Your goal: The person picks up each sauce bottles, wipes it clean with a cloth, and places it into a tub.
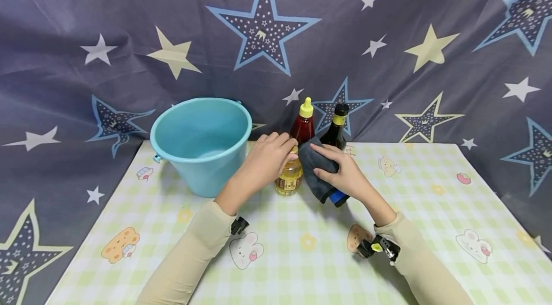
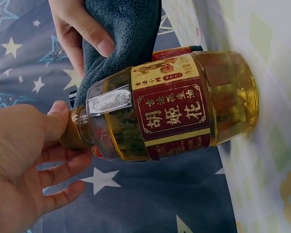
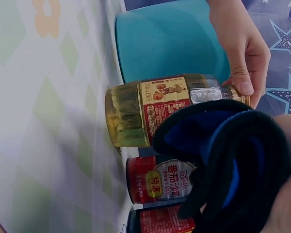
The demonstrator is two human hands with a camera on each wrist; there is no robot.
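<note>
There is one blue bucket (image 1: 204, 171) on the left. There are three bottles: one yellow oil bottle (image 1: 289, 182) near, one red bottle (image 1: 303, 128) far, and one dark bottle (image 1: 334, 136) to the right. There is one dark cloth (image 1: 314, 166), one table (image 1: 308, 271) and two hands, one left hand (image 1: 267, 155) and one right hand (image 1: 345, 172).

Table (image 1: 310, 276) with green-and-white checked covering (image 1: 422, 238), cartoon prints (image 1: 247, 251) on covering, blue bucket (image 1: 207, 178) upright at far left, oil bottle (image 1: 288, 181) upright right of bucket, yellow-capped red sauce bottle (image 1: 303, 128) on oil bottle's far side, black-capped dark bottle (image 1: 334, 136) further right.
</note>
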